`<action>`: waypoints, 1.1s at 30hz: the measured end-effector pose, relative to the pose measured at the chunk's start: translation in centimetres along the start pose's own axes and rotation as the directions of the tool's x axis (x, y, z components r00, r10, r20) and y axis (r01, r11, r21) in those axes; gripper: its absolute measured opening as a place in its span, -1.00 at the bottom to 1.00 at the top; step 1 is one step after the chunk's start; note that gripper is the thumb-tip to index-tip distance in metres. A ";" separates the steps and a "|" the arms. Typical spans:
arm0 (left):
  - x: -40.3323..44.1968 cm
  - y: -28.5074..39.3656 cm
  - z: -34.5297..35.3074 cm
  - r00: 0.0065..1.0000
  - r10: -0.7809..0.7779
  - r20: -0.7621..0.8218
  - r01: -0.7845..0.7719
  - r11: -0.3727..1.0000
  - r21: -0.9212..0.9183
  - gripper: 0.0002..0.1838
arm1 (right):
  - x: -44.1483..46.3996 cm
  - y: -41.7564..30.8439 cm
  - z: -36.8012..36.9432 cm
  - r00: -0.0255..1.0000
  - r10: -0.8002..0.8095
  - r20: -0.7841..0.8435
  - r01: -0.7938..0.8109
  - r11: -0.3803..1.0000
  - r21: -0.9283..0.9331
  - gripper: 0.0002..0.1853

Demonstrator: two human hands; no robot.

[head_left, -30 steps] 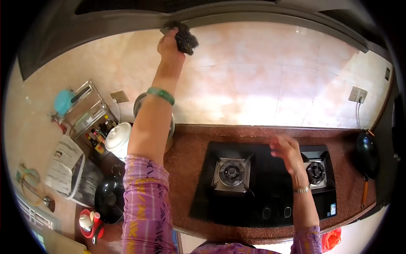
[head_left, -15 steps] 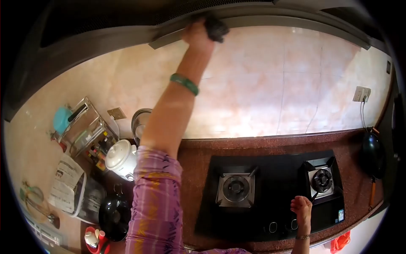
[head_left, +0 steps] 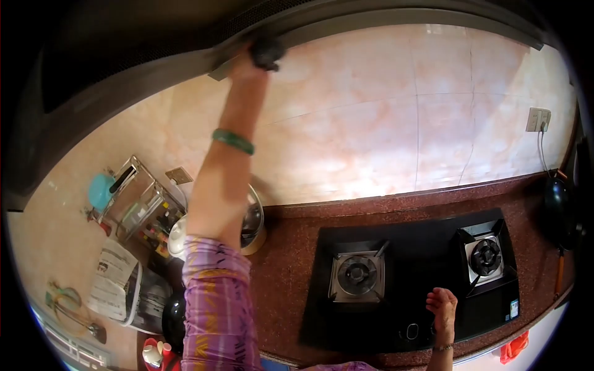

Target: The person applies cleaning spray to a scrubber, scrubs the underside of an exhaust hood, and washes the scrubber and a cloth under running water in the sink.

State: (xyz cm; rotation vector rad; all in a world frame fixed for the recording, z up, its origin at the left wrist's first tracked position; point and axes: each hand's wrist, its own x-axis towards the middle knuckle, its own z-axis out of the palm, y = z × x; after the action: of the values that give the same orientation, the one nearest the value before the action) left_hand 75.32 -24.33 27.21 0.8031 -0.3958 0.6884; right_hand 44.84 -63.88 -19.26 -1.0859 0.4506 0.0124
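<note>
My left hand (head_left: 249, 62) is raised against the lower edge of the range hood (head_left: 185, 69), closed around a dark, crumpled cloth (head_left: 267, 53). Motion blur hides its fingers and the cloth's exact kind. A green bangle circles that wrist, below which comes a purple plaid sleeve. Low on the right, my right hand (head_left: 442, 312) hovers over the front of the black gas cooktop (head_left: 421, 247), near a control knob (head_left: 412, 331). Its fingers are loosely bent and slightly apart, with nothing visible in them.
A wire rack (head_left: 139, 185) with bottles, a white pot (head_left: 177, 238) and a plastic bin (head_left: 148, 303) under newspaper stand left. Behind my left forearm is a metal pot (head_left: 253, 219). A dark wok (head_left: 559, 213) leans at the right, below a wall socket (head_left: 538, 119).
My left hand has shifted left along the hood edge with the cloth still in it. The view has turned slightly. My right hand stays low over the cooktop.
</note>
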 end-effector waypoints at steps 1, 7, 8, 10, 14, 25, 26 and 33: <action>0.2 2.4 -2.0 0.985 -0.064 0.160 0.058 0.997 0.040 -0.72 | 0.2 0.2 0.0 1.000 0.001 -0.002 -0.001 1.000 0.001 -0.75; -0.7 3.2 -0.8 0.995 -0.096 -0.040 0.096 0.995 -0.015 -0.75 | 1.0 1.5 0.3 0.996 0.013 0.084 -0.018 0.999 0.051 -0.74; -0.7 2.2 -0.1 0.994 -0.087 -0.060 0.080 0.991 -0.111 -0.76 | 0.8 1.3 0.2 0.998 0.016 0.066 -0.020 0.998 0.061 -0.75; -2.3 -0.3 2.3 0.997 -0.081 -0.015 0.079 0.991 -0.110 -0.76 | 0.7 1.3 -0.5 0.999 0.015 0.051 -0.018 0.998 0.057 -0.75; -6.0 -4.8 8.3 0.971 -0.195 0.140 0.206 0.977 -0.062 -0.79 | 0.2 1.7 -2.2 1.000 -0.002 0.022 0.000 0.997 0.072 -0.76; -9.9 -10.0 16.0 0.765 -0.542 0.349 0.639 0.705 -0.307 -0.74 | 0.1 -0.9 0.4 0.991 -0.064 0.120 0.045 0.987 0.153 -0.75; -9.7 -9.1 15.1 0.751 -0.546 0.370 0.659 0.652 -0.376 -0.70 | 0.3 -1.0 0.5 0.990 -0.052 0.131 0.034 0.990 0.135 -0.75; -6.6 -3.6 5.6 0.802 -0.369 0.470 0.553 0.757 -0.349 -0.69 | 0.4 0.4 0.4 0.984 0.034 0.177 -0.060 0.988 0.143 -0.77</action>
State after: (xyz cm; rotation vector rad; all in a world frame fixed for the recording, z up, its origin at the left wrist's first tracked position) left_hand 72.72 -33.10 25.13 0.5230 -0.6504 -0.0626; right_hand 45.28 -63.48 -19.57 -0.9190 0.3136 0.1133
